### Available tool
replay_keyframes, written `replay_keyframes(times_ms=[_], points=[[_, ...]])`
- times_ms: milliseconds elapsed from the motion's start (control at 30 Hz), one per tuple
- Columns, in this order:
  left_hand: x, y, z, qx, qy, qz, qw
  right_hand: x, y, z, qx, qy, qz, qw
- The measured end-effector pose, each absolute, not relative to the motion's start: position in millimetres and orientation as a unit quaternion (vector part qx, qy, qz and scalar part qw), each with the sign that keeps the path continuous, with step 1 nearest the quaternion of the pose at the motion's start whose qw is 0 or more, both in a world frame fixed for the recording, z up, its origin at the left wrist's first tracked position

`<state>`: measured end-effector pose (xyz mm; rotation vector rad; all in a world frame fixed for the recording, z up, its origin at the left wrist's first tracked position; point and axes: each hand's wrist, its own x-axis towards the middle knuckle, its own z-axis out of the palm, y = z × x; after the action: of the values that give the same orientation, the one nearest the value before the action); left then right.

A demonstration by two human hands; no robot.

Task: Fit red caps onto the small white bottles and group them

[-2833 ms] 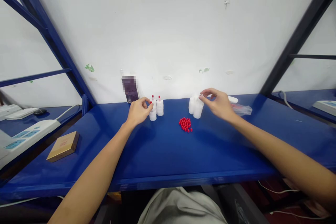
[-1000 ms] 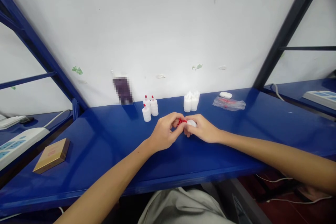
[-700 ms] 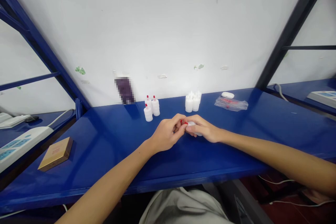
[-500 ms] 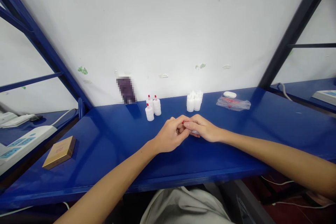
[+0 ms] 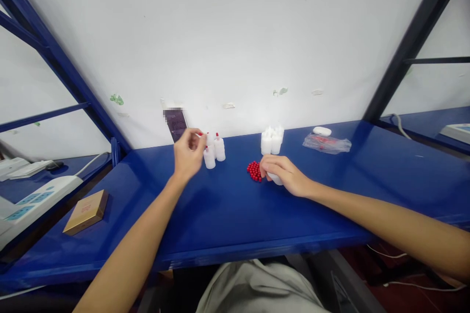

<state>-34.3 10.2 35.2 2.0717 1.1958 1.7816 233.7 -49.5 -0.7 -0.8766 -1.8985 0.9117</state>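
At the left of the desk, my left hand (image 5: pixel 188 155) is closed, with a red cap (image 5: pixel 200 133) showing at its fingertips. Whether a bottle hangs below that cap is hidden by the fingers. Close beside this hand stand small white bottles with red caps (image 5: pixel 219 148). My right hand (image 5: pixel 284 172) curls around a white bottle (image 5: pixel 275 178), held low and tilted over the desk; its top is covered by the fingers. A pile of red caps (image 5: pixel 254 171) lies just left of my right hand.
White bottles without red caps (image 5: pixel 270 141) cluster near the wall. Right of them lie a clear plastic bag with red pieces (image 5: pixel 326 144) and a white oval case (image 5: pixel 322 131). A phone (image 5: pixel 176 124) leans on the wall. A gold box (image 5: pixel 86 211) and a power strip (image 5: pixel 36 200) are at left.
My hands have come apart. The left has moved left to the red-capped bottles; the right stays near its place with a white bottle. The pile of red caps has come into view.
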Motion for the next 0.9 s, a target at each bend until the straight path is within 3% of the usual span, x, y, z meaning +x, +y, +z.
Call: replay_keyframes(times_ms=[233,467,733,900], points=[[-60.4,34.5,31.6,0.72,0.441,0.528,0.092,238.1,-55.8,1.5,-0.345,-0.772,0.37,0.384],[-54.9,33.8,25.6,0.763,0.483,0.429,0.02,240.3,-53.3,-3.3,-0.346,-0.779,0.372,0.367],[-36.2,11.1,25.9,0.752,0.437,0.49,-0.049,235.1,-52.7,-0.8,-0.4,-0.763,0.322,0.392],[4.5,-23.8,13.3,0.927,0.261,0.265,-0.044,234.2,-50.3,-1.3,-0.454,-0.739,0.298,0.399]])
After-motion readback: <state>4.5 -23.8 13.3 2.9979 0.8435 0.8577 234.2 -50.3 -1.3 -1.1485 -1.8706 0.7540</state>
